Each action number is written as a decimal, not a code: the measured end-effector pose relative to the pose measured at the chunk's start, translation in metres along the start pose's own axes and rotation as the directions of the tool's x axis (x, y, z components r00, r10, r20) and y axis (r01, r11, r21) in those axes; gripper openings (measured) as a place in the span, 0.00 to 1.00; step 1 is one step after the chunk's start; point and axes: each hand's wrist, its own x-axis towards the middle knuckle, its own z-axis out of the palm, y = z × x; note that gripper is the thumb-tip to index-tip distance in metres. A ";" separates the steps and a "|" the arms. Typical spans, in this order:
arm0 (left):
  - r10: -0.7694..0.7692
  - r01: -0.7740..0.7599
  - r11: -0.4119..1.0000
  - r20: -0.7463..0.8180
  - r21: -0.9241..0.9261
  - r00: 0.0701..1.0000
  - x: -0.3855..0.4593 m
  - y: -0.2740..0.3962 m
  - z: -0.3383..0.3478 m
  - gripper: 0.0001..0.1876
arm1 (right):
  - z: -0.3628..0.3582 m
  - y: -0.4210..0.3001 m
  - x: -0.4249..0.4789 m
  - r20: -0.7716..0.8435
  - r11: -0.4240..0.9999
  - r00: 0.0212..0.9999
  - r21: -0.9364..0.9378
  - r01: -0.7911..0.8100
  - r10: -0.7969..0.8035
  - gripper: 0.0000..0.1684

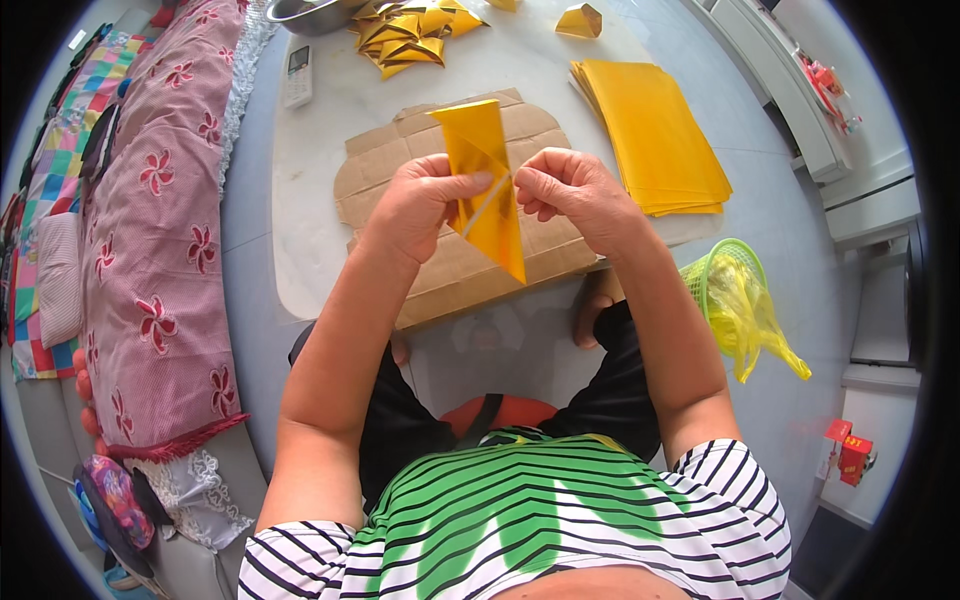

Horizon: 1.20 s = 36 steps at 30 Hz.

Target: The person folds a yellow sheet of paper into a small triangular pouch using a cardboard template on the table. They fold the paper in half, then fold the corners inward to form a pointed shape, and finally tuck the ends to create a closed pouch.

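A folded sheet of gold foil paper (489, 150) is held up over a flattened piece of brown cardboard (409, 281). It has pointed ends, and a pale strip runs slantwise across its face. My left hand (424, 199) grips its left side, the thumb lying flat on the front and the fingers hidden behind. At the right edge, where the pale strip ends, my right hand (574, 191) has its thumb and curled forefinger pinched together on the paper. To the right lies a stack of flat gold sheets (656, 139).
On the white table (307, 247) are a pile of folded gold pieces (405, 37), a metal bowl (311, 19), a remote control (298, 79) and a lone folded piece (580, 21). A green basket (701, 281) with a yellow plastic bag (739, 307) stands at right. A covered sofa (161, 240) is at left.
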 end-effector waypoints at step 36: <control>0.483 -0.594 0.610 0.347 0.524 0.804 -0.014 -0.005 0.009 0.24 | -0.018 0.001 0.005 -0.025 0.830 0.998 0.557 -0.039 0.064 0.07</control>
